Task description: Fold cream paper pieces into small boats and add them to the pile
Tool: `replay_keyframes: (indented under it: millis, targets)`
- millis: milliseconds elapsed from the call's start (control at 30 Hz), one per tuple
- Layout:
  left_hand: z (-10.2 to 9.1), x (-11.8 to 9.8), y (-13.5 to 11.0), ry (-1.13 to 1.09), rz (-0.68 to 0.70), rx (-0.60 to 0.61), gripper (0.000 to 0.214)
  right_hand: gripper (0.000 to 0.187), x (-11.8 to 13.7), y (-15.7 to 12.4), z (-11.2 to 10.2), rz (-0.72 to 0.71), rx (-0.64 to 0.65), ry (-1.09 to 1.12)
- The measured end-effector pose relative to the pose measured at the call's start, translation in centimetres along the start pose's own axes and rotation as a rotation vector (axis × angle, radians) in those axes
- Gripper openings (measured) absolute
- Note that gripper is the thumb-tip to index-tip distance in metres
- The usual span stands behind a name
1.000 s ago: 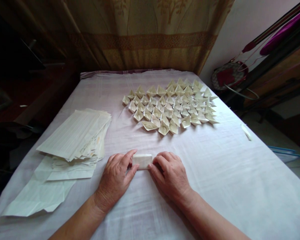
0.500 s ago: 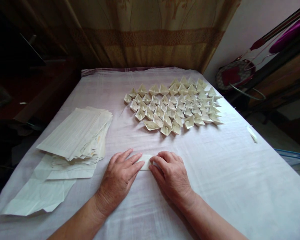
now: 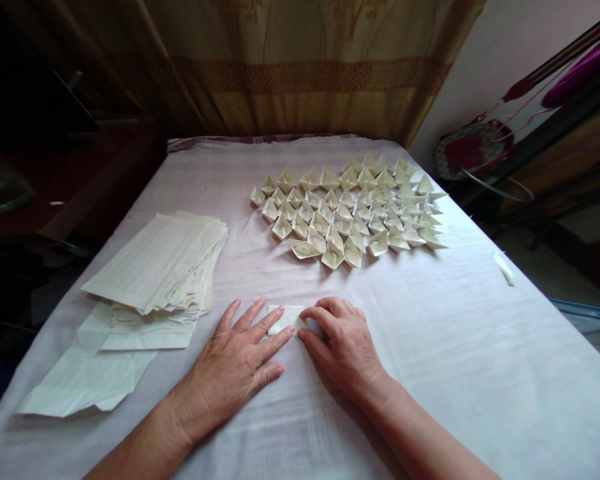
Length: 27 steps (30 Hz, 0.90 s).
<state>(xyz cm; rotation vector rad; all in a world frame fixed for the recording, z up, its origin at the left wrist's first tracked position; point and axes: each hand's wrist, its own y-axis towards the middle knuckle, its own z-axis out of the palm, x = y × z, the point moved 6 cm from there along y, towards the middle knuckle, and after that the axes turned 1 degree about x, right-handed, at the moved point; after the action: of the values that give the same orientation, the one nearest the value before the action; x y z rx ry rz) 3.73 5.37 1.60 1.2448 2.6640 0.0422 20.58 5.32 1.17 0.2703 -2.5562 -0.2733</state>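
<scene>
A small folded piece of white paper [image 3: 283,319] lies flat on the cloth between my hands. My left hand [image 3: 243,350] rests palm down with its fingers spread, and its fingertips touch the paper's left part. The right end of the paper is pinched between the thumb and forefinger of my right hand [image 3: 337,337], whose other fingers are curled. Beyond my hands stand several folded paper boats [image 3: 333,253], packed in rows. To the left is a stack of paper sheets [image 3: 145,263].
Under the stack, a creased loose sheet [image 3: 93,370] sticks out toward me. A white scrap [image 3: 503,269] lies near the right edge of the cloth-covered surface [image 3: 460,347]. A curtain [image 3: 300,80] hangs behind, and a bag [image 3: 473,150] is at the right.
My left hand has spread its fingers and shifted slightly left, uncovering more of the paper. My right hand keeps its pinch in nearly the same spot. The view has moved a little.
</scene>
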Motion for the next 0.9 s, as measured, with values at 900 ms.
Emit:
replay_keyframes:
  millis: [900]
  targets:
    - [-0.8,0.7,-1.7,-0.009,-0.030,-0.008,0.041,0.031,0.0,-2.4,-0.9,-0.252,0.168,-0.200]
